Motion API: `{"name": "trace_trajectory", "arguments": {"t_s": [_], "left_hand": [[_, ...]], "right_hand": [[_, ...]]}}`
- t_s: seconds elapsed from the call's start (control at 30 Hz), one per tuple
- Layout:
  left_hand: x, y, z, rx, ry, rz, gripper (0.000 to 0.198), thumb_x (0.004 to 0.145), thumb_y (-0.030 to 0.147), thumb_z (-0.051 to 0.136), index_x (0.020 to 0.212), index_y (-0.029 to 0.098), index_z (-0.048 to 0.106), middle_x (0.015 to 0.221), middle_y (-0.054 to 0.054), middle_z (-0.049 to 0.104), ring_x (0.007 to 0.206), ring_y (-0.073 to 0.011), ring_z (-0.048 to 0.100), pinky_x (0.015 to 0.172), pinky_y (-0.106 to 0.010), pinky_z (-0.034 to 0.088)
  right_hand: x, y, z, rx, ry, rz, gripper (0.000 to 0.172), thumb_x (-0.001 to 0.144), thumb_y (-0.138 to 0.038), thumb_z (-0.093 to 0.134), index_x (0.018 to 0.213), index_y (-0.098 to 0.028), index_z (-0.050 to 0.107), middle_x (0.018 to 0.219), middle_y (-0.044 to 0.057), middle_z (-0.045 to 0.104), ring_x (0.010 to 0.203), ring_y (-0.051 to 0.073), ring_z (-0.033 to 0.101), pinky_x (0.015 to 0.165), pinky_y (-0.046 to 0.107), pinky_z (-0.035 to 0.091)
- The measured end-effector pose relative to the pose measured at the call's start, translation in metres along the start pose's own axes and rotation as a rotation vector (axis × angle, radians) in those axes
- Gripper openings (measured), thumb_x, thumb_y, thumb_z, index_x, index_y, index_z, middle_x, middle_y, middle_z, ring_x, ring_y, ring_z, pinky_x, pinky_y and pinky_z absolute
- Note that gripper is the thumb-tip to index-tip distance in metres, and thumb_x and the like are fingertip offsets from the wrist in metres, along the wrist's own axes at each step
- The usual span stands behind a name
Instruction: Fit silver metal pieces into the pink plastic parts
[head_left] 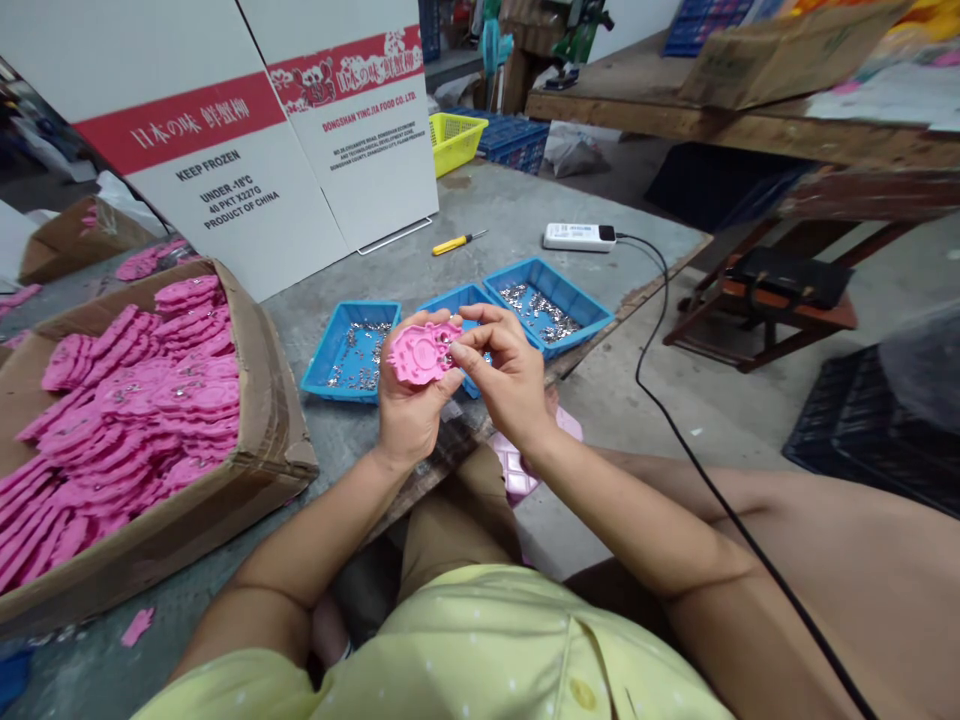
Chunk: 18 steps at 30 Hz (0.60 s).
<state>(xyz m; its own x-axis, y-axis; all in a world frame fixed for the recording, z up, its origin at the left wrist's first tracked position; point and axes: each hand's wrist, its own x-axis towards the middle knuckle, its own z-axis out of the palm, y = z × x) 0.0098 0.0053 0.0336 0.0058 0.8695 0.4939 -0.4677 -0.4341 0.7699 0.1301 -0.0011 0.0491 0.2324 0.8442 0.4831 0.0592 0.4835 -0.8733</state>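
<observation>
My left hand (410,415) is closed around the edge of a pink moulded plastic piece (420,352), its face with raised shapes turned up towards me. The fingers of my right hand (504,368) are pinched at the right end of that piece, where a small shiny metal part (448,341) shows, partly covered by the fingertips. Just behind my hands stand blue trays of tiny metal parts: a left tray (311,375), a middle tray (459,296) mostly hidden by my hands, and a right tray (592,312).
A cardboard box (270,440) heaped with pink pieces (150,400) stands at the left. Behind are a white carton (300,190), a yellow screwdriver (450,244) and a white power strip (579,237). Its black cable (651,345) runs down at the right.
</observation>
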Motion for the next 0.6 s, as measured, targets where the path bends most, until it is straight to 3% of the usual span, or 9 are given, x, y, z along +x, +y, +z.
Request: {"name": "trace_trajectory", "arguments": {"t_s": [0.23, 0.6], "left_hand": [[0.001, -0.001, -0.002, -0.046, 0.03, -0.08, 0.06, 0.075, 0.026, 0.096, 0.128, 0.031, 0.068, 0.135, -0.004, 0.074, 0.124, -0.0219, 0.073, 0.113, -0.037, 0.056], [0.003, 0.007, 0.0, -0.109, 0.053, -0.2, 0.065, 0.071, 0.029, 0.098, 0.128, 0.033, 0.069, 0.136, -0.005, 0.075, 0.126, -0.026, 0.073, 0.114, -0.043, 0.056]], "right_hand": [[0.003, 0.006, -0.003, -0.039, -0.033, -0.061, 0.033, 0.09, -0.056, 0.079, 0.081, -0.024, 0.074, 0.117, 0.009, 0.068, 0.12, 0.027, 0.063, 0.107, 0.046, 0.054], [0.016, 0.007, -0.012, 0.051, -0.174, 0.051, 0.048, 0.079, -0.069, 0.084, 0.077, -0.023, 0.073, 0.123, 0.011, 0.066, 0.127, 0.03, 0.058, 0.112, 0.05, 0.05]]}}
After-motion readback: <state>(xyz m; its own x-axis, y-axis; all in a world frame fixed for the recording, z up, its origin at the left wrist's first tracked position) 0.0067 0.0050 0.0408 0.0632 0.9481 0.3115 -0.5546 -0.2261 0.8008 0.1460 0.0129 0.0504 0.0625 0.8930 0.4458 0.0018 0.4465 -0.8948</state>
